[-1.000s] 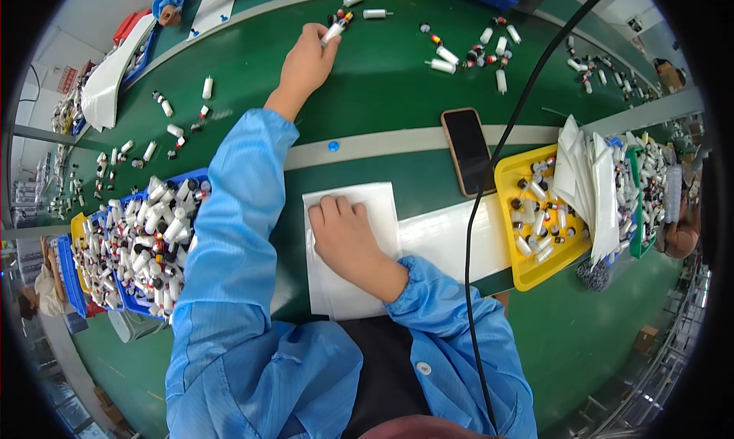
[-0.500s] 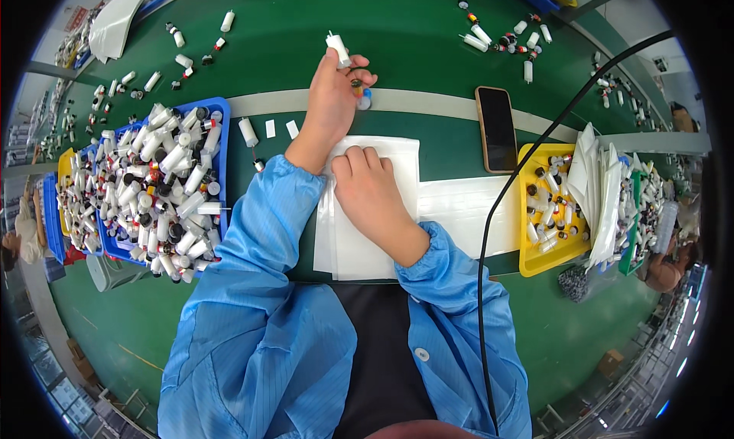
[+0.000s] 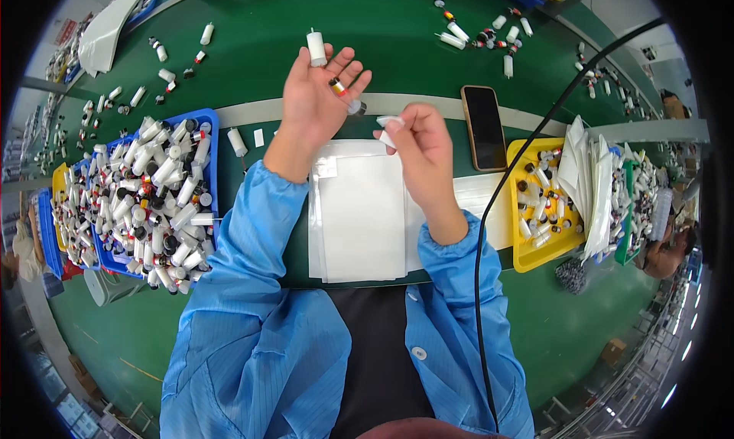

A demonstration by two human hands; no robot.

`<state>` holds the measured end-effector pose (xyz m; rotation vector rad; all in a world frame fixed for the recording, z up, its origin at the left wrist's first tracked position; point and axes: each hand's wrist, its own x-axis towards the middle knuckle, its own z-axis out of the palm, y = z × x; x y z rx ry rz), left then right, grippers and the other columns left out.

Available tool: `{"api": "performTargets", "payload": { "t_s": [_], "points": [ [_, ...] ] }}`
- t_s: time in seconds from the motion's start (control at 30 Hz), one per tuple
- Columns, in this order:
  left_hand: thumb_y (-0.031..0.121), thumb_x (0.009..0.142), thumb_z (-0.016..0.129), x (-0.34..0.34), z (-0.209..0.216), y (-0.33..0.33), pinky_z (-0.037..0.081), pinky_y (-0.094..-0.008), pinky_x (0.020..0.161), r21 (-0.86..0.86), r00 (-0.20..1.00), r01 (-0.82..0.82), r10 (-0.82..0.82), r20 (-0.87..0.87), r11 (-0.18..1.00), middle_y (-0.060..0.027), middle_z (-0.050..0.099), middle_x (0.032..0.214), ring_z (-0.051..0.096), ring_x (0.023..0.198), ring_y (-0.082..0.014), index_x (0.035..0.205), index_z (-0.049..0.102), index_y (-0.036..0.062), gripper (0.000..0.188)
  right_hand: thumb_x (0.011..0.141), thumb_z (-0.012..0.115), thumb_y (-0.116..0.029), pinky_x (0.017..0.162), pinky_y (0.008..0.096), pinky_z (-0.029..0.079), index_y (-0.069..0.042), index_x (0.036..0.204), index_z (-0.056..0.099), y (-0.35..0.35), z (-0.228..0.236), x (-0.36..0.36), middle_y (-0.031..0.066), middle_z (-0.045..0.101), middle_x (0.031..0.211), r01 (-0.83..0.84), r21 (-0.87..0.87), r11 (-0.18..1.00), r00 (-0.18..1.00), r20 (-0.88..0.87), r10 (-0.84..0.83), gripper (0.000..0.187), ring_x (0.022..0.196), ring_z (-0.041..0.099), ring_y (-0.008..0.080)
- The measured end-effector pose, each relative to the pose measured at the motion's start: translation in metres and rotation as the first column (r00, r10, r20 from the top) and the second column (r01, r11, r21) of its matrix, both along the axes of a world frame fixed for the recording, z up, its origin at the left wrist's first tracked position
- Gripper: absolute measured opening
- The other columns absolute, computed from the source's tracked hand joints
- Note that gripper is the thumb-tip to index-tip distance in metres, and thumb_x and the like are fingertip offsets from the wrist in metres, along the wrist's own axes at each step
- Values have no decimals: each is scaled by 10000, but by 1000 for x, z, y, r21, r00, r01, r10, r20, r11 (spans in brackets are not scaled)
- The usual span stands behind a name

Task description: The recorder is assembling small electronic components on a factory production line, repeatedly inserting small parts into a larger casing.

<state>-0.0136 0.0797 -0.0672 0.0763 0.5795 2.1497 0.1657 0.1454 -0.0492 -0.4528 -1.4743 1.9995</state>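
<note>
My left hand (image 3: 312, 106) is turned palm up above the bench, fingers spread. It holds a white cylinder with a thin pin on top (image 3: 316, 49) upright beside the thumb. A small yellow, black and red piece (image 3: 338, 87) and a greyish round cap (image 3: 356, 107) lie against its other fingers. To its right, my right hand (image 3: 425, 141) pinches a small, bent white slip (image 3: 389, 131) between thumb and fingers. Below both hands lies a stack of white sheets in clear film (image 3: 363, 217), with a small pale square (image 3: 327, 167) at its top left corner.
A blue bin (image 3: 214, 144) heaped with white cylinders stands at left. On the right are a phone (image 3: 483, 125), a yellow tray (image 3: 527, 263) of small parts and a hanging black cable (image 3: 501, 198). Loose parts (image 3: 489, 41) lie scattered on the far green surface.
My right hand has lifted off the sheets, moved up and right, and now pinches the white slip. My left hand has turned its palm up, still with the cylinder. The view shifted slightly.
</note>
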Motion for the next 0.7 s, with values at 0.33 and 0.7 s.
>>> {"api": "performTargets", "payload": {
  "t_s": [0.33,0.7],
  "points": [
    [168,975,418,44,50,-2,380,-461,1134,89,911,409,-412,20,908,-231,526,1373,419,1377,-383,1226,572,28,326,739,717,123,824,311,509,-9,1499,215,4,-9,-2,158,422,1291,442,622,646,897,-308,-317,920,946,608,186],
    [-24,943,594,34,44,-4,543,-326,916,-378,678,327,-493,-544,866,-145,622,1250,640,1079,-200,1401,433,15,488,793,672,145,842,305,483,-34,1508,262,9,-21,0,147,493,1200,498,656,567,866,-345,-361,843,978,578,174]
  ]
}}
